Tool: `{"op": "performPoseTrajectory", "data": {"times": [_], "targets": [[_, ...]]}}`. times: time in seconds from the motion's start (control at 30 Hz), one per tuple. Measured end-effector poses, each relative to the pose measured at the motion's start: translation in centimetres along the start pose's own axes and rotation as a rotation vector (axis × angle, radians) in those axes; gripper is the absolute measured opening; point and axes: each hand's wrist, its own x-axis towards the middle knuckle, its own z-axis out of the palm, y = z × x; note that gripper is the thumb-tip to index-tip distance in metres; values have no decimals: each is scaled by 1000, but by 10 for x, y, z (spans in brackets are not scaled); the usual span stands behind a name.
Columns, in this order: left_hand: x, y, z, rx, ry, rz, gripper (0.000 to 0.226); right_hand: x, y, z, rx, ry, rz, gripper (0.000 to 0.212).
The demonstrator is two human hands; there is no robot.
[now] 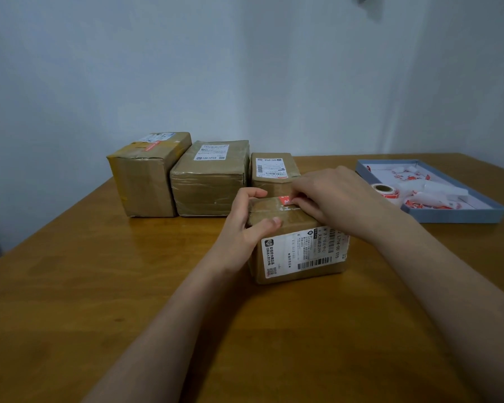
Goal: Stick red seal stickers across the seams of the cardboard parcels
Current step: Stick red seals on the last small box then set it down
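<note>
— Pressing a red seal sticker (285, 200) down is where we are, in the one head view we have: our right hand (335, 196) has its fingertips curled onto the sticker at the far end of the near parcel (297, 242), pinning it to the top.

— And the left hand (245, 228)?

— It grips the parcel's left edge, fingers over the far corner and thumb on the top, so we judge it is there to stop the box sliding on the surface (99, 286) while we rub the sticker flat.

— Which way does the sticker run?

— Its long axis looks left to right, laid over the taped seam that runs near to far along the parcel top; part of it is hidden under our fingers. The parcel itself lies with its long axis near to far, shipping label (303, 254) towards us.

— Why keep the others far back?

— Three parcels stand in a row at the far side: the left parcel (146, 173) already carries a red strip on top, the middle parcel (210, 175) shows none that we can see, the small parcel (274, 170) just behind ours has red at its label edge. The sticker roll (386, 191) waits in the blue tray (454, 215) on the right, within reach of the sticking hand.
</note>
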Motion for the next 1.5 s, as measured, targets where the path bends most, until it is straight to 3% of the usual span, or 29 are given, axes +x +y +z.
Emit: {"op": "performPoseTrajectory", "data": {"times": [0.5,0.93,1.17,1.4,1.5], "targets": [[1,-1,0,-14,-11,6,53,8,1,2,-44,-51,70,22],[1,-2,0,-24,-4,-4,51,8,3,7,31,36,151,16],[1,0,0,-31,-14,3,54,0,9,4,205,35,223,21],[1,0,0,-34,-28,-16,54,14,16,11,371,-89,324,29],[1,1,0,-37,-21,-22,55,20,16,11,477,-171,360,20]]}}
